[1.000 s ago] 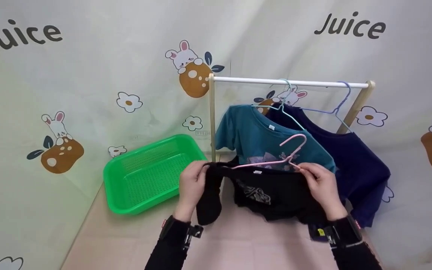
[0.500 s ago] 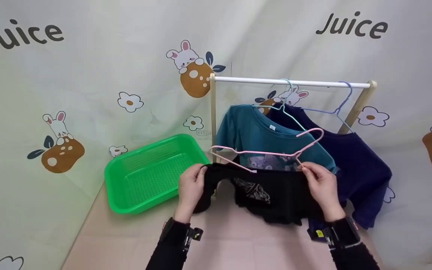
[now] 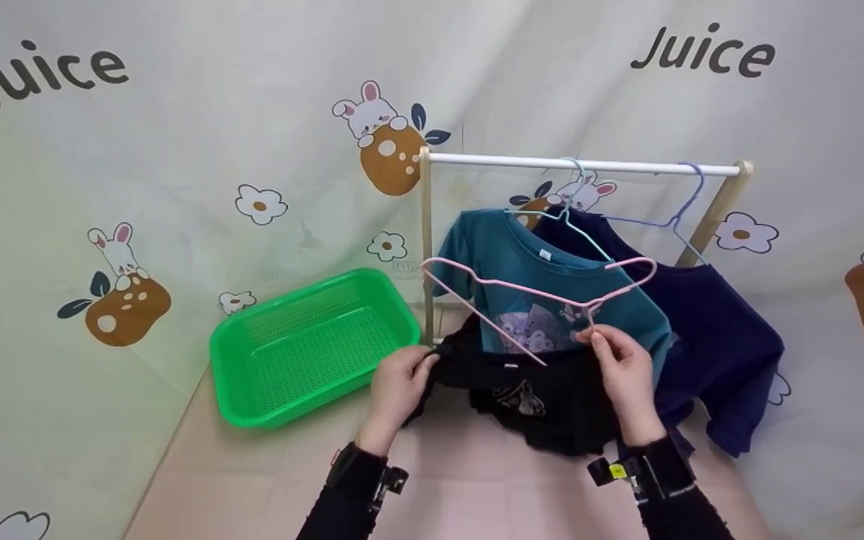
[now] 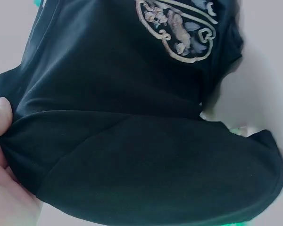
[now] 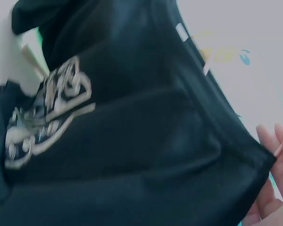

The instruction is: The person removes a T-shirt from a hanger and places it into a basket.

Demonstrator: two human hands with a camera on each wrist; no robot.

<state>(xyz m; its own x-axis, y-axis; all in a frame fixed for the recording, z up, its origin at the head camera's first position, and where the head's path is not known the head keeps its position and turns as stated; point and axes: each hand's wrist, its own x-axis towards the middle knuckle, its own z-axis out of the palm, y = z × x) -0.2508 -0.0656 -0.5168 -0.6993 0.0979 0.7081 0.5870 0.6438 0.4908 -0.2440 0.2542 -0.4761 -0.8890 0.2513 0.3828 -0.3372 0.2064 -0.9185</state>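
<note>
Hanger (image 3: pixel 533 292) before rack (image 3: pixel 499 160), basket (image 3: pixel 312 361) at left

A person wears black long sleeves, the left sleeve (image 3: pixel 336 504) and right sleeve (image 3: pixel 685 514) reaching the wrists, above a bare left hand (image 3: pixel 400 386) and bare right hand (image 3: pixel 625 382). A dark left strap (image 3: pixel 361 466) carries a small black block (image 3: pixel 397 480) on its inner side; the right strap (image 3: pixel 668 466) bears a similar block with a bright yellow patch (image 3: pixel 617 471), a thin pale line (image 3: pixel 680 492) beside it.

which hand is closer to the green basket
Left. The left hand is just to the right of the green basket, pinching the black shirt; the right hand is farther right, holding the pink hanger.
</note>
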